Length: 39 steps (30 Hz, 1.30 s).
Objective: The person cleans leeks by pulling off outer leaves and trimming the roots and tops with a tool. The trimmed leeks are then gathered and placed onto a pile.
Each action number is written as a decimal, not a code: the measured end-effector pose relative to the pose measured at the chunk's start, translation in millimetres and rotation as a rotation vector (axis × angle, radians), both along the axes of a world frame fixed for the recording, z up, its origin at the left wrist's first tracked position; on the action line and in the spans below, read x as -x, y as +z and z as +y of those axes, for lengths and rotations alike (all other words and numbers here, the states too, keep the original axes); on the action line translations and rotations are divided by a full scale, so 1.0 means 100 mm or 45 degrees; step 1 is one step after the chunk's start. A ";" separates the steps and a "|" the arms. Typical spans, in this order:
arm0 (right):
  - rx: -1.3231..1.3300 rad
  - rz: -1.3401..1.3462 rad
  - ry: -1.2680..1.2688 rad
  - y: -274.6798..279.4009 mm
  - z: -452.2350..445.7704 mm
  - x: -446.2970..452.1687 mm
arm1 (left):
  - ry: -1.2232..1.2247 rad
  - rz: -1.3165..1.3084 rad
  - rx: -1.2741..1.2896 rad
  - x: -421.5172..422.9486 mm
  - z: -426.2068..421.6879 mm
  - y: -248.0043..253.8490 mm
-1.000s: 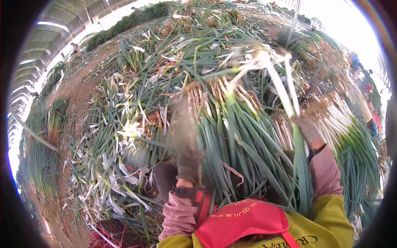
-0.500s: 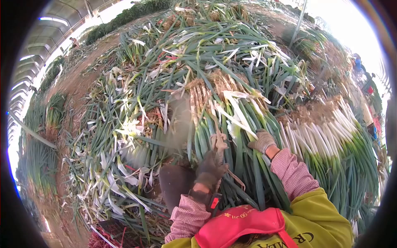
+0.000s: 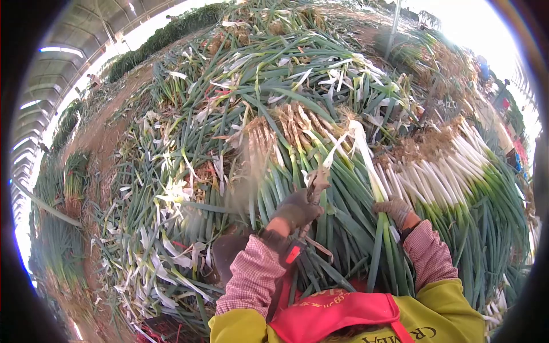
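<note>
My right hand (image 3: pixel 394 211) is wrapped around a green onion (image 3: pixel 369 166), its white end pointing up and away from me and its green leaves hanging toward my body. Closed in my gloved left hand (image 3: pixel 299 209) is a slim tool wrapped in brownish material (image 3: pixel 318 184); its exact kind is unclear. A thin strap or hose trails below that hand. In front of both hands lies a bundle of unpeeled green onions (image 3: pixel 297 131), brown roots away from me. Some white peeled skin touches the tool's tip.
To the right lies a row of clean white green onions (image 3: pixel 440 180). Loose leaves and peeled skins (image 3: pixel 166 228) cover the ground at left and ahead. More onion bundles (image 3: pixel 74 177) stand at far left. A thin pole (image 3: pixel 393 31) rises at the back.
My right hand has moved right and slightly down with the green onion, which now stands straighter, apart from the bundle. My left hand has moved up and right with the tool.
</note>
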State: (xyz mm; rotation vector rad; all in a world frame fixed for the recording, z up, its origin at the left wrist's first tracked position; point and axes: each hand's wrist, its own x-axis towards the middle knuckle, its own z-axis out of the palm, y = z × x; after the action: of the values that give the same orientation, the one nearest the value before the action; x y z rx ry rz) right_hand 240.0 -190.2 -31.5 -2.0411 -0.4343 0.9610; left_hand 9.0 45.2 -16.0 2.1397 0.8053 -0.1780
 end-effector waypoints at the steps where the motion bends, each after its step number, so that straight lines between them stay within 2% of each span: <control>1: 0.114 0.014 -0.012 0.17 0.05 0.10 | -0.018 0.037 0.020 -0.06 0.00 0.16; 4: -0.012 0.103 -0.133 0.32 0.06 0.22 | -0.027 0.065 0.034 -0.27 0.12 0.18; 8: 0.013 0.129 -0.045 0.21 0.01 0.06 | -0.045 0.157 0.033 -0.49 0.29 0.15; 9: 0.015 0.122 -0.017 0.22 0.01 0.06 | -0.075 0.187 0.125 -0.49 0.31 0.27; 12: 0.003 0.120 0.026 0.24 0.03 0.04 | -0.164 0.153 0.029 -0.49 0.30 0.30; 17: 0.002 0.106 0.061 0.18 -0.02 0.00 | -0.096 0.212 -0.015 -0.57 0.36 -0.04; 21: -0.148 0.059 0.152 0.17 -0.02 -0.03 | -0.099 0.257 -0.056 -0.49 0.23 0.15; 24: -0.159 0.117 0.207 0.26 0.02 0.06 | -0.105 0.073 -0.088 -0.40 0.06 0.24; 26: -0.215 0.152 0.255 0.29 0.06 0.09 | -0.093 0.165 -0.128 -0.43 -0.04 0.26; 28: -0.157 0.152 0.243 0.39 0.03 0.09 | -0.067 0.177 -0.137 -0.37 -0.06 0.19; 32: 0.104 0.030 0.379 0.71 -0.33 -0.29 | 0.025 0.109 -0.112 0.00 -0.12 -0.40; 34: 0.224 0.006 0.377 0.97 -0.43 -0.35 | 0.205 0.208 0.042 0.27 -0.16 -0.14; 35: 0.257 -0.067 0.398 0.96 -0.44 -0.37 | 0.231 0.114 0.062 0.39 -0.16 -0.45; 37: 0.321 -0.210 0.436 0.90 -0.48 -0.38 | 0.251 0.007 0.099 0.46 -0.31 -0.26; 39: 0.247 -0.287 0.429 0.74 -0.41 -0.49 | 0.224 -0.176 0.107 0.47 -0.43 -0.19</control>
State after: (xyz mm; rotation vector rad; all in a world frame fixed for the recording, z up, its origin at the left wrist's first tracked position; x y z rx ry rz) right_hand 289.0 -231.6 42.4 -2.3099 -0.8560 1.0041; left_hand -38.2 1.9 -34.9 1.9675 0.8836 0.0268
